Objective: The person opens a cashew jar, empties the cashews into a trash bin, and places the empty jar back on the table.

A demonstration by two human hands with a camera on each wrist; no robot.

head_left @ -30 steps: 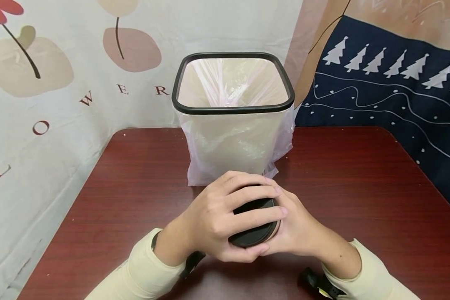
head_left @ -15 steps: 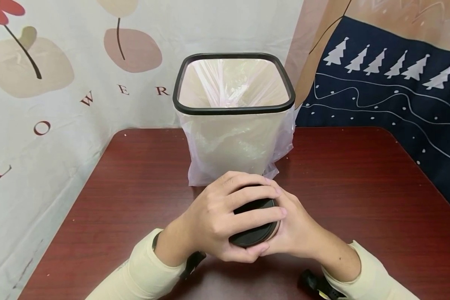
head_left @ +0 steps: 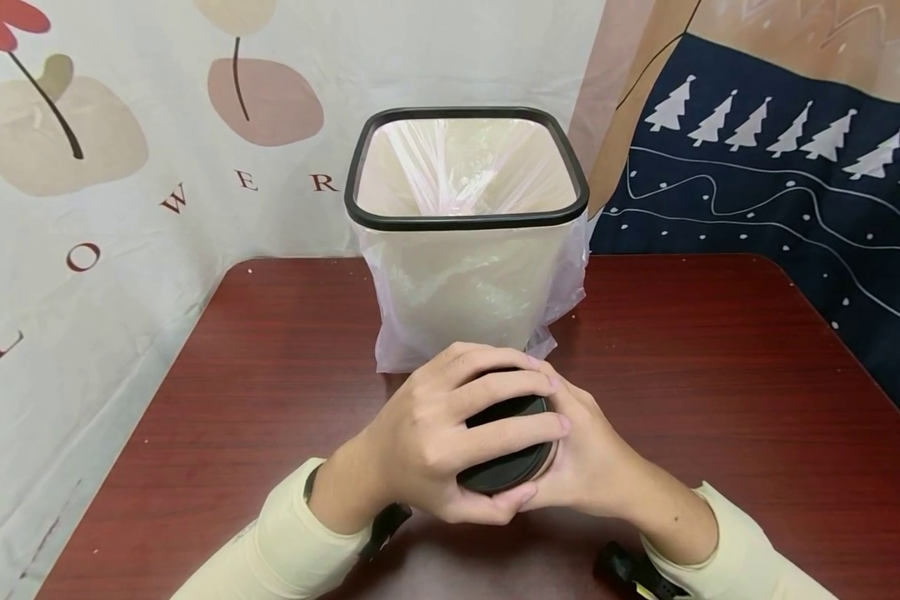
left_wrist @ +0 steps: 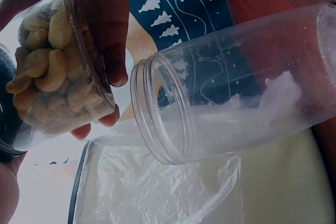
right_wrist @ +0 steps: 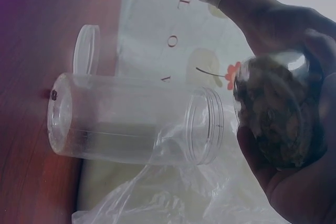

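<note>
Left grip [head_left: 450,442] and right grip [head_left: 588,454] clasp the clear, black-lidded jar of cashews [left_wrist: 50,77], axis near vertical, lid up, just above the tall, open clear plastic jar [left_wrist: 236,90]; the red-brown wooden desk [head_left: 727,375] spreads either side.

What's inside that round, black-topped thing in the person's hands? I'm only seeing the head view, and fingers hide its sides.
Observer: Nuts; the left wrist view shows them through the clear wall of the small jar.
Visitor: Neat! And is anything hidden beneath the left hand and right hand?
Observer: Yes, the right wrist view shows a taller clear jar standing below, its mouth uncovered.
</note>
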